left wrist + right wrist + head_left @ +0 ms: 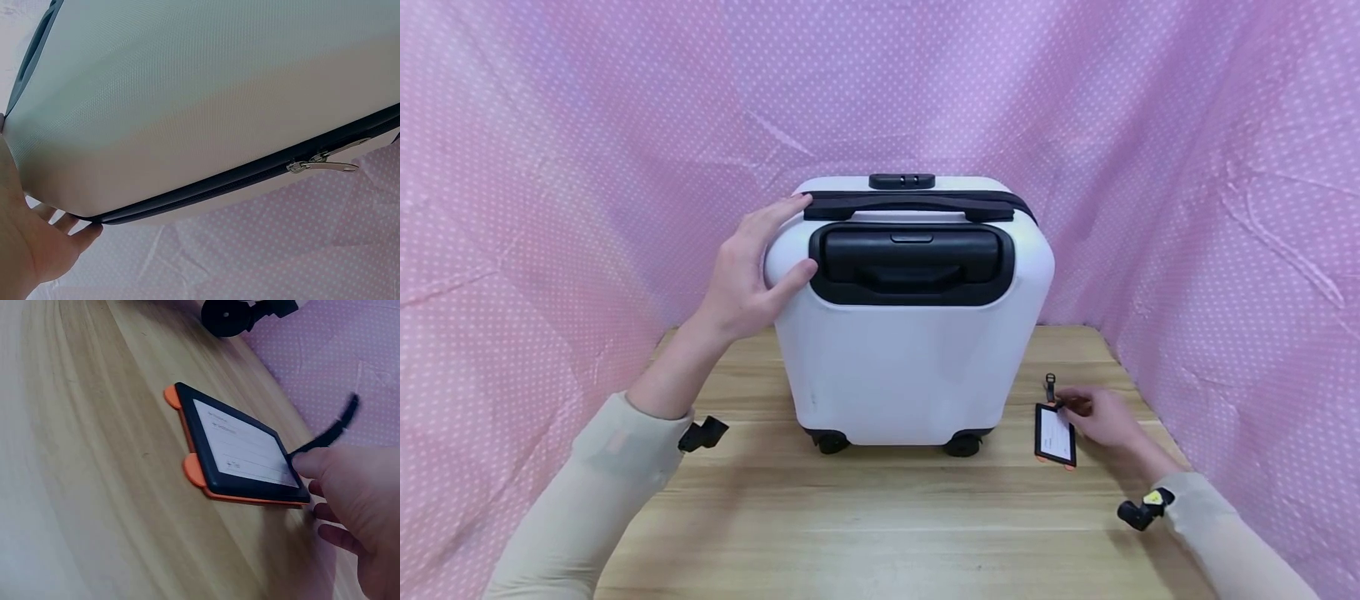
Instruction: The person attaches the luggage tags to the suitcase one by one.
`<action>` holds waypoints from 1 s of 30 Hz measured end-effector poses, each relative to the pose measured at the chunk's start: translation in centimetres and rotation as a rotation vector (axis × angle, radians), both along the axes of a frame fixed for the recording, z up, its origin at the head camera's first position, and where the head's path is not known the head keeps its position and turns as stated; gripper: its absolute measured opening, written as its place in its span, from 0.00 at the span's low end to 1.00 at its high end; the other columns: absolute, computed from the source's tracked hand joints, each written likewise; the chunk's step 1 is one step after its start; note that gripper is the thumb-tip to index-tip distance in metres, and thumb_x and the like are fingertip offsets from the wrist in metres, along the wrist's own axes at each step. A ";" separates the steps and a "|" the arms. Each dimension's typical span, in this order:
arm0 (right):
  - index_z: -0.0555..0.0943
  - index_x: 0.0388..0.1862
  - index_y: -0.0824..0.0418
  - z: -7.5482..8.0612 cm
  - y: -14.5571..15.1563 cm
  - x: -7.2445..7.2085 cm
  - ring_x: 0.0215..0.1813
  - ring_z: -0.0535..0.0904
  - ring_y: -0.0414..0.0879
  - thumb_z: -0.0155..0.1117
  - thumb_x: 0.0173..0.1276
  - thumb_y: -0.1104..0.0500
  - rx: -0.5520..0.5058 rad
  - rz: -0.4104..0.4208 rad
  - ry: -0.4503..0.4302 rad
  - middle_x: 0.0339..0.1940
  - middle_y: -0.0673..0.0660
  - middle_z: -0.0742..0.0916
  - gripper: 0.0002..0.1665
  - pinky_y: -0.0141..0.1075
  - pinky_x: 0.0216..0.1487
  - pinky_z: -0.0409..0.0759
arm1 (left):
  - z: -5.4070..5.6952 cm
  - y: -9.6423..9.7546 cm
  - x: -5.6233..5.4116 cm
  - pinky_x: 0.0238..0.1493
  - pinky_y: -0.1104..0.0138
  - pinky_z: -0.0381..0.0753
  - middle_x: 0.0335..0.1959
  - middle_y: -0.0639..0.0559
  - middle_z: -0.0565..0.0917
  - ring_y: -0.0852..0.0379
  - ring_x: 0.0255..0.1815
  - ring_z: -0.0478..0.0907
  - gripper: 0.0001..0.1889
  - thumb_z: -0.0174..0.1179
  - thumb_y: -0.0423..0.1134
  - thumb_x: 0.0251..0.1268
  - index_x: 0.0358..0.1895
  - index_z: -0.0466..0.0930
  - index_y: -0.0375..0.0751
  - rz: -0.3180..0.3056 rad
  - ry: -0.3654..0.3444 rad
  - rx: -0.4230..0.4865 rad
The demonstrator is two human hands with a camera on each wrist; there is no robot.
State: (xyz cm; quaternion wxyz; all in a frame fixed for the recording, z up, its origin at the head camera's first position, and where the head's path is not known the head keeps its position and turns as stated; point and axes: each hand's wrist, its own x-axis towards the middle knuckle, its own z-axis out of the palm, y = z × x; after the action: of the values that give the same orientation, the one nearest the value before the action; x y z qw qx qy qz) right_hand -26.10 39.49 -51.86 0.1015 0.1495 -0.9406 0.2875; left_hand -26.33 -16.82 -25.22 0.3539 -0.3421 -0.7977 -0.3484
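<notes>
A white suitcase (895, 367) with a black recessed handle (913, 258) stands upright on its wheels on the wooden table. My left hand (748, 271) rests on its upper left corner, fingers spread and thumb on the front face. In the left wrist view, the suitcase side (206, 112) shows a dark zipper with two metal pulls (322, 166). At the right, my right hand (1101, 417) pinches a black-framed luggage tag (1056, 435) at its strap end. The right wrist view shows the tag's white card (244, 447), orange tabs (194, 469) and black strap (331, 431).
The wooden table (880, 517) reaches to a pink polka-dot curtain (880, 92) at the back and both sides. A combination lock (902, 181) sits on top of the suitcase. Black wheels (962, 444) hold up its base.
</notes>
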 end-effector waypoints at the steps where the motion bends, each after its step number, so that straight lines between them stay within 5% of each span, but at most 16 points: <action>1: 0.90 0.51 0.65 -0.2 0.0 0.0 0.35 0.83 0.29 0.74 0.67 0.67 -0.003 0.001 0.015 0.37 0.58 0.94 0.14 0.29 0.36 0.81 | 0.0 0.0 0.0 0.74 0.44 0.72 0.76 0.49 0.79 0.43 0.75 0.74 0.35 0.64 0.50 0.66 0.77 0.74 0.47 0.000 -0.001 -0.001; 9: 0.91 0.39 0.61 -0.7 -0.3 0.0 0.32 0.81 0.29 0.75 0.61 0.71 0.011 0.007 0.102 0.31 0.56 0.93 0.09 0.30 0.32 0.81 | -0.1 0.0 0.1 0.75 0.43 0.71 0.77 0.48 0.78 0.44 0.77 0.73 0.35 0.64 0.49 0.67 0.77 0.74 0.47 0.008 -0.013 0.001; 14: 0.90 0.40 0.63 -0.3 -0.3 0.1 0.34 0.82 0.31 0.72 0.66 0.69 -0.035 -0.029 0.020 0.33 0.59 0.93 0.06 0.28 0.34 0.81 | -0.1 0.1 0.0 0.75 0.43 0.71 0.76 0.49 0.78 0.44 0.76 0.73 0.35 0.64 0.50 0.67 0.77 0.74 0.47 0.009 -0.007 -0.002; 19: 0.88 0.40 0.66 0.8 0.0 0.3 0.36 0.83 0.34 0.69 0.70 0.68 -0.074 -0.051 -0.071 0.35 0.61 0.92 0.03 0.29 0.35 0.82 | -0.1 0.1 0.0 0.75 0.44 0.72 0.76 0.48 0.78 0.44 0.76 0.74 0.35 0.64 0.50 0.67 0.77 0.74 0.46 0.005 0.000 -0.001; 30: 0.90 0.36 0.69 4.2 0.7 0.6 0.31 0.81 0.25 0.74 0.64 0.72 -0.148 0.016 0.058 0.30 0.63 0.92 0.02 0.20 0.33 0.80 | -0.1 0.1 0.0 0.74 0.45 0.72 0.76 0.47 0.79 0.43 0.76 0.74 0.35 0.64 0.49 0.66 0.77 0.74 0.46 0.003 0.012 0.000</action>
State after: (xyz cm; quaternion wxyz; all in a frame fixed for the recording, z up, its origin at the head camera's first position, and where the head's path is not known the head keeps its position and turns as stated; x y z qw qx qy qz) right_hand -25.50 40.18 -47.65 0.1373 0.1573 -0.9122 0.3525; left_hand -26.31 -16.72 -25.30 0.3594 -0.3430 -0.7961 -0.3457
